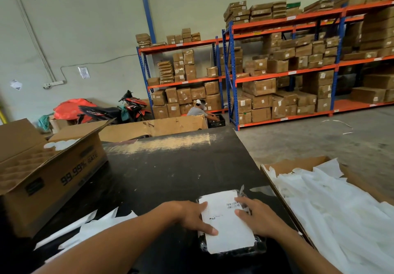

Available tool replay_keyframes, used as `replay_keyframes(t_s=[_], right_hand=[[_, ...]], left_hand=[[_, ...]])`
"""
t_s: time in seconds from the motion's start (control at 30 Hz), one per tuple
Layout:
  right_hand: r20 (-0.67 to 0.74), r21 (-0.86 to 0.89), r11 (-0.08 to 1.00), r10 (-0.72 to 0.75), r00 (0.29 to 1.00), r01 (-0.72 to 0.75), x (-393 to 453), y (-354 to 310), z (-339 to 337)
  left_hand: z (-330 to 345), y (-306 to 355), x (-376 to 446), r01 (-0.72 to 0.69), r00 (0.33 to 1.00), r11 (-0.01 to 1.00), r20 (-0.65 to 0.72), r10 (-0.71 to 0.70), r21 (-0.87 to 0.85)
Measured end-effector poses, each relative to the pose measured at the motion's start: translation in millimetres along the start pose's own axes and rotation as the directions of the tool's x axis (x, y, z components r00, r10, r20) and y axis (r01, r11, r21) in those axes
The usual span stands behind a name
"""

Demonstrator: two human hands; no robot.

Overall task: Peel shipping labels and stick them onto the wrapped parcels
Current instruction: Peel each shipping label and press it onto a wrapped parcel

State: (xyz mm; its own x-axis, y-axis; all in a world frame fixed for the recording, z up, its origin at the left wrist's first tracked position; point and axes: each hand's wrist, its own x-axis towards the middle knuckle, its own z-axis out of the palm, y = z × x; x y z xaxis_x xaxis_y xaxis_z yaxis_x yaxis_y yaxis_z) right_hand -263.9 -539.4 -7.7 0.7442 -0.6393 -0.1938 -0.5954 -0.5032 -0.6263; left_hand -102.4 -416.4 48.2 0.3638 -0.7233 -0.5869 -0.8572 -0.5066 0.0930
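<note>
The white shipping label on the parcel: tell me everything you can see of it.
The shipping label is a white paper rectangle lying flat on a black wrapped parcel, covering most of its top, turned slightly askew to the table edge. A barcode sits near its far right corner and a small dark print mark at mid-left; the text is too small to read. The left hand presses its left edge with straight fingers, and the right hand presses its right side.

L hand (193, 216) + R hand (253, 216) press white label (228, 222) flat on black-wrapped parcel (234, 250), dark counter (170, 167); fingers straight.
</note>
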Motion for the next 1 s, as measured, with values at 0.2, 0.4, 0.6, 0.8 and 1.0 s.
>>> replay_keyframes(t_s=[0.2,0.4,0.6,0.8,1.0], right_hand=[[0.030,-0.251,0.968,0.041,0.999,-0.033,21,-14,-3],[0.032,-0.215,0.976,0.026,0.999,-0.019,27,-14,-8],[0.134,-0.014,1.000,-0.009,0.991,0.011,12,-4,-3],[0.059,0.290,0.953,0.069,0.996,-0.083,2,4,5],[0.055,0.389,0.917,0.071,0.996,-0.086,-9,-4,2]], left_hand=[[-15,4,8,0.065,0.995,0.993,0.082,-0.057,-0.100],[-14,4,6,0.108,0.990,0.983,0.104,-0.093,-0.145],[-2,7,-3,0.058,0.998,0.991,-0.007,-0.059,-0.122],[10,7,0,0.067,0.998,0.907,0.014,-0.067,-0.416],[10,9,0,0.048,0.998,0.872,-0.006,-0.058,-0.487]])
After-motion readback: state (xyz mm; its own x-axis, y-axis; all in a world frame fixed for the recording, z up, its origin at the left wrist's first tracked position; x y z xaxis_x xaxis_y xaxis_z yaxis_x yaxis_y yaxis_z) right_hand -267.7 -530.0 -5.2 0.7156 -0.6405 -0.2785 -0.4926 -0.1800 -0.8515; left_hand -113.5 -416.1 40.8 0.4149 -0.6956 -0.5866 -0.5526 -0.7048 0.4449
